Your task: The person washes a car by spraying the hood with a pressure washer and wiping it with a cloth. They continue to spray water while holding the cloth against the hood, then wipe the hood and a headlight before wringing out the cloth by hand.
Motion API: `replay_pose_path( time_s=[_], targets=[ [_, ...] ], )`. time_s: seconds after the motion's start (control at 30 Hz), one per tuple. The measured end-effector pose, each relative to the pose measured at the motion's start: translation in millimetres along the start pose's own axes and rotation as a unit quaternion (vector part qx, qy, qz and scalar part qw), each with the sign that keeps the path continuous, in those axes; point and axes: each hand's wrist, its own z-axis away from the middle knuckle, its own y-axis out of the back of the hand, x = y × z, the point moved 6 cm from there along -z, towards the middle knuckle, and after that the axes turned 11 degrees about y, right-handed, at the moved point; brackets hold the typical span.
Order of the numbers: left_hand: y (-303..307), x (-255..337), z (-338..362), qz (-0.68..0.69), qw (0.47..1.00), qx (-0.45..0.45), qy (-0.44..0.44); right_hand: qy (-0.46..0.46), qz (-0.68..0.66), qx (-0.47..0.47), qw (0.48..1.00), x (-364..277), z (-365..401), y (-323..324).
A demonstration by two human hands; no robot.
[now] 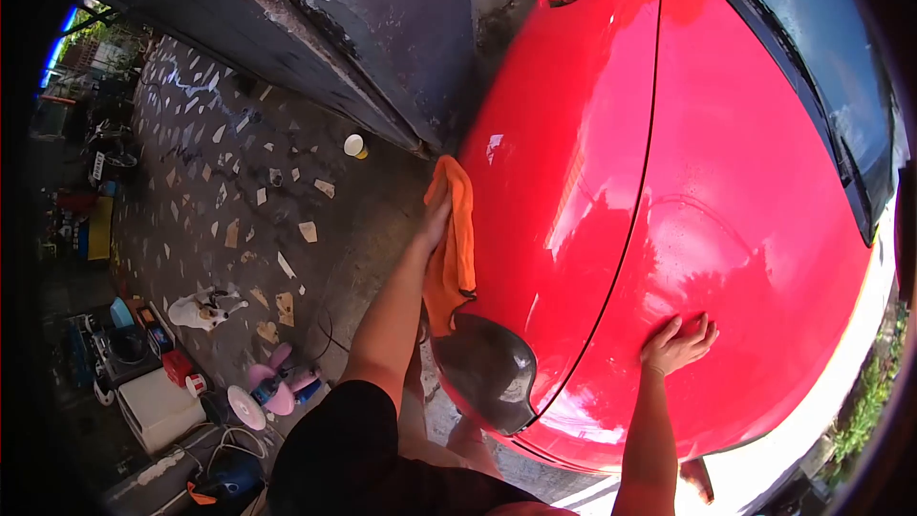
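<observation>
A red car fills the right side of the view, its glossy bonnet [726, 172] dotted with a few small drops or specks. My left hand [437, 218] is closed on an orange cloth [453, 263], which lies against the side of the front fender and hangs down to the dark headlight [485, 373]. Part of that hand's fingers is hidden by the cloth. On the bonnet near its front edge rests my right hand [680, 344], empty, palm down with its fingers apart.
A dark metal gate or wall [373, 29] stands close beside the car. On the stone-patterned ground are a white cup [354, 145], a white-and-brown dog [205, 309] and a pink fan [277, 384]. A white box [160, 409] and assorted items line the lower left.
</observation>
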Motion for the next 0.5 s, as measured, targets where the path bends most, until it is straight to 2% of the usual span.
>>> replay_pose_path(
  time_s=[0.03, 0.13, 0.17, 0.2, 0.27, 0.33, 0.43, 0.5],
  targets=[
    [-5, 31, -21, -0.008, 1.000, -0.010, 0.007, 0.001, -0.001, -0.008, 1.000, 0, -2, 0],
    [-38, 132, -102, -0.158, 0.977, -0.061, -0.130, -0.011, -0.002, -0.025, 1.000, -2, 0, 1],
    [-57, 170, -121, -0.140, 0.973, -0.074, -0.166, -0.012, -0.001, -0.027, 1.000, -1, -1, 0],
    [-70, 194, -148, -0.144, 0.974, -0.084, -0.155, -0.014, 0.000, -0.028, 1.000, -2, 0, 1],
    [-88, 230, -197, -0.175, 0.957, -0.093, -0.214, -0.017, 0.000, -0.032, 0.999, -3, 1, 3],
    [-102, 250, -215, -0.124, 0.966, -0.162, -0.158, -0.012, -0.003, -0.030, 0.999, -3, -3, -1],
    [-104, 247, -211, -0.114, 0.967, -0.154, -0.170, -0.005, -0.003, -0.035, 0.999, -3, 0, 0],
    [-106, 242, -190, -0.268, 0.920, -0.045, -0.281, -0.003, 0.000, -0.030, 1.000, -3, -1, 0]
  ],
)
